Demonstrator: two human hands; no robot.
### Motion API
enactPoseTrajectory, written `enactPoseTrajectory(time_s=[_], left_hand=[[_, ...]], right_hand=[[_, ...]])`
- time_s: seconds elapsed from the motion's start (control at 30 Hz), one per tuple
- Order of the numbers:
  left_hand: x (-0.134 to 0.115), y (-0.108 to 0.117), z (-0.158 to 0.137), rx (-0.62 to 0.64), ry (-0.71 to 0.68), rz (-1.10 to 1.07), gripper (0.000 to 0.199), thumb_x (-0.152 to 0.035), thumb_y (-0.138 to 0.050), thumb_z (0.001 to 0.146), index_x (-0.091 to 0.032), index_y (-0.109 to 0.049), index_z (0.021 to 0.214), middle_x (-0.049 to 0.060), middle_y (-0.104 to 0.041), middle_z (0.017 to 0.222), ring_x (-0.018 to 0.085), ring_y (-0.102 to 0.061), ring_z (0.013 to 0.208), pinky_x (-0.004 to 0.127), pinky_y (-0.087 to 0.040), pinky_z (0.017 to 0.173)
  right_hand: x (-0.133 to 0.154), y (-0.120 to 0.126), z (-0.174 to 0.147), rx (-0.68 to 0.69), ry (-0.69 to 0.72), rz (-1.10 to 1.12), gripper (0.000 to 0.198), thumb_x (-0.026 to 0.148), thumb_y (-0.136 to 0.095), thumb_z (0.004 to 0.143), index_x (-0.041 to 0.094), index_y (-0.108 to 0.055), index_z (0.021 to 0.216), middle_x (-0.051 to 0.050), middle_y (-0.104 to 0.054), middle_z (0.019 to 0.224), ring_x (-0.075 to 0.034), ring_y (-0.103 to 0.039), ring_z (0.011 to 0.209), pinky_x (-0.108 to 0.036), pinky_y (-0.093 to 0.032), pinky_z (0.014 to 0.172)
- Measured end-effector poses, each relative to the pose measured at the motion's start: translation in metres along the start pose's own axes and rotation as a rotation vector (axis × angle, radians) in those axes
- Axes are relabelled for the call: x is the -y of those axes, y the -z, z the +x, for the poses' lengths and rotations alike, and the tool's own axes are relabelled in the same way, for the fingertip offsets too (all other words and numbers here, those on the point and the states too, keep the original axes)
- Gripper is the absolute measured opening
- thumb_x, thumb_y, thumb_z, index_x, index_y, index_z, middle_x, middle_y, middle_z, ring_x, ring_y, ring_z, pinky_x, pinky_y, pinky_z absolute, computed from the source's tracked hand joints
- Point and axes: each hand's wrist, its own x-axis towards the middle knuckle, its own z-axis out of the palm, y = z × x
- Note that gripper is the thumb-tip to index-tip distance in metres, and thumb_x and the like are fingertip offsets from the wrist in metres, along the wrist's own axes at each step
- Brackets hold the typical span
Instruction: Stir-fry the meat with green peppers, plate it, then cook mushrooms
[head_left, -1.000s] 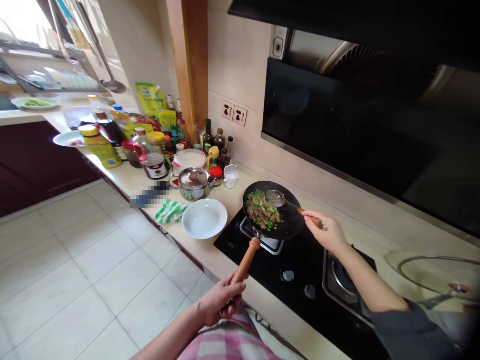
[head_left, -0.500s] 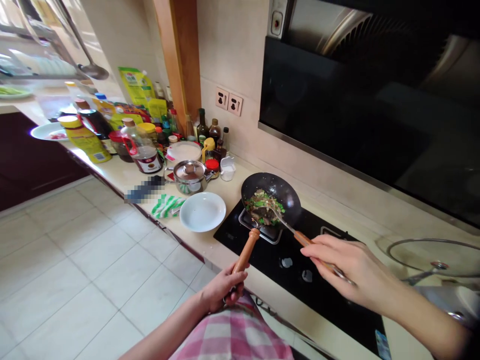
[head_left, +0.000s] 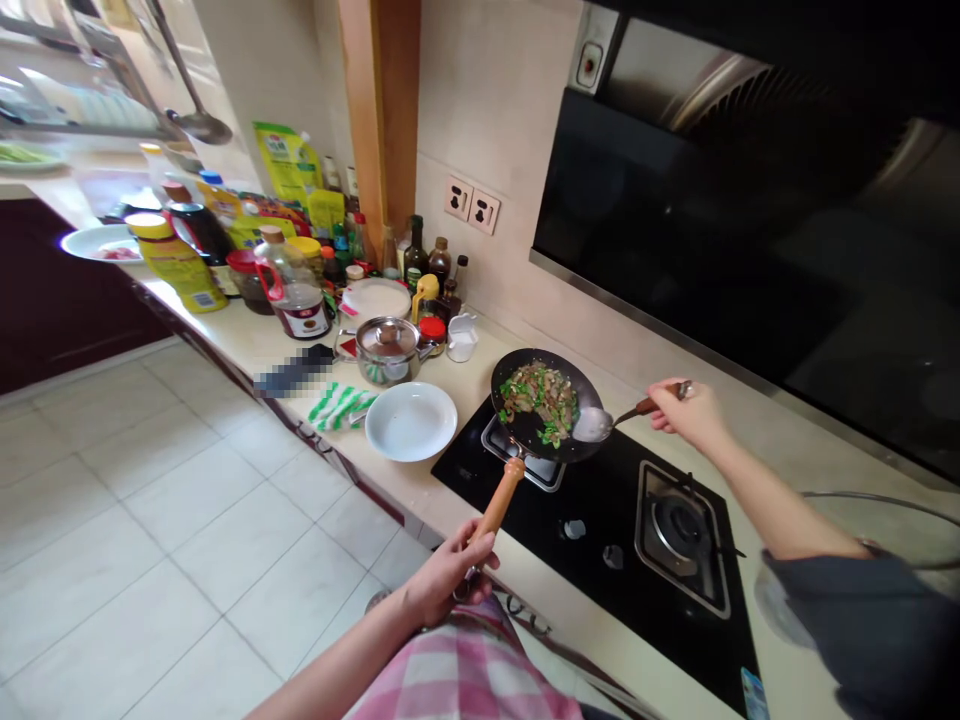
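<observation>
My left hand [head_left: 456,575] is closed round the wooden handle of a dark wok [head_left: 592,385] over the left burner. Browned meat pieces and chopped greens [head_left: 541,395] lie spread in the wok. My right hand [head_left: 686,408], to the right of the wok, grips the brown handle of a metal spatula [head_left: 594,424]. The spatula's blade rests at the wok's right side, by the food. A white plate [head_left: 411,422] with nothing on it stands on the counter left of the stove.
The black gas stove [head_left: 600,560] has a second burner [head_left: 679,525] at right. Left along the counter are a lidded steel pot [head_left: 388,350], a green-striped cloth [head_left: 339,406], an oil bottle [head_left: 300,300] and several jars. A range hood [head_left: 675,230] overhangs the stove.
My right hand has moved up and away with the spatula, its blade going from mid-wok to the right side. The food is now spread wider. My left hand keeps its hold.
</observation>
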Motion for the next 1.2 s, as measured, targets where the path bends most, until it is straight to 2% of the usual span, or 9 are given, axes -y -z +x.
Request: enactPoseTrajectory(time_s=[0.1,0.17,0.3,0.43,0.63,0.73,0.9,1.03,1.2], left_hand=[[0.003,0.0,0.001,0.003,0.029,-0.016,0.068,-0.051,-0.07,0.068,-0.024,-0.035,0.12,-0.004,-0.059,0.074,0.005,-0.05,0.039,0.016,-0.028,0.037],[0.003,-0.001,0.001,0.001,0.039,-0.001,0.071,-0.051,-0.07,0.067,-0.024,-0.034,0.122,-0.004,-0.058,0.071,0.005,-0.05,0.039,0.016,-0.026,0.035],[0.002,-0.002,0.002,-0.017,0.024,0.03,0.068,-0.053,-0.067,0.07,-0.024,-0.035,0.123,-0.004,-0.057,0.068,0.005,-0.047,0.037,0.015,-0.017,0.034],[0.001,-0.001,0.002,-0.021,0.018,0.031,0.06,-0.053,-0.064,0.072,-0.024,-0.037,0.117,-0.004,-0.058,0.066,0.003,-0.041,0.033,0.016,-0.011,0.034],[-0.001,0.005,0.005,0.011,0.044,0.009,0.054,-0.049,-0.065,0.072,-0.025,-0.037,0.112,-0.005,-0.059,0.064,0.002,-0.038,0.031,0.016,-0.009,0.034],[-0.002,0.009,0.005,0.024,0.052,0.032,0.057,-0.049,-0.067,0.071,-0.024,-0.038,0.113,-0.004,-0.059,0.063,0.002,-0.038,0.03,0.017,-0.008,0.034],[0.003,0.004,0.008,0.011,0.016,0.056,0.058,-0.049,-0.066,0.071,-0.023,-0.038,0.114,-0.006,-0.057,0.062,0.001,-0.033,0.028,0.018,-0.008,0.033],[0.008,-0.002,0.01,-0.007,0.011,0.058,0.063,-0.051,-0.066,0.07,-0.023,-0.038,0.118,-0.007,-0.055,0.061,0.002,-0.033,0.029,0.018,-0.007,0.033],[0.007,-0.004,0.006,-0.012,0.002,0.064,0.068,-0.052,-0.067,0.068,-0.022,-0.038,0.121,-0.007,-0.056,0.061,0.001,-0.034,0.03,0.017,-0.009,0.033]], right_hand=[[0.008,-0.035,-0.013,-0.01,-0.097,0.191,0.023,0.031,-0.051,0.076,0.015,-0.064,0.087,-0.003,-0.064,0.054,-0.019,-0.065,0.051,-0.026,-0.051,0.046],[0.012,-0.042,-0.026,0.057,0.048,0.159,0.024,0.033,-0.052,0.077,0.018,-0.066,0.089,-0.003,-0.066,0.059,-0.018,-0.066,0.056,-0.026,-0.052,0.052],[0.005,-0.004,-0.015,0.114,0.275,-0.109,0.024,0.038,-0.057,0.076,0.023,-0.07,0.088,-0.001,-0.07,0.065,-0.017,-0.066,0.06,-0.025,-0.05,0.055],[-0.027,0.014,0.045,0.132,0.171,0.008,0.023,0.037,-0.061,0.073,0.021,-0.068,0.088,-0.003,-0.069,0.062,-0.017,-0.065,0.057,-0.025,-0.05,0.05],[-0.069,-0.052,0.054,0.266,-0.016,0.544,0.032,0.04,-0.062,0.075,0.015,-0.062,0.095,-0.007,-0.071,0.072,-0.019,-0.068,0.066,-0.032,-0.056,0.065],[-0.061,-0.05,0.011,0.307,0.24,0.412,0.032,0.044,-0.061,0.077,0.018,-0.065,0.095,-0.007,-0.072,0.084,-0.019,-0.068,0.073,-0.033,-0.055,0.072],[-0.017,0.007,-0.055,0.378,0.827,-0.073,0.021,0.029,-0.051,0.087,0.026,-0.067,0.1,-0.005,-0.067,0.097,-0.015,-0.064,0.075,-0.027,-0.05,0.071],[0.021,0.035,-0.09,0.438,0.962,-0.267,0.024,0.022,-0.047,0.088,0.027,-0.064,0.105,-0.003,-0.066,0.088,-0.011,-0.058,0.064,-0.023,-0.044,0.06],[0.036,-0.007,-0.104,0.426,0.958,-0.438,0.023,0.022,-0.046,0.086,0.025,-0.068,0.093,-0.002,-0.065,0.075,-0.013,-0.06,0.063,-0.023,-0.044,0.059]])
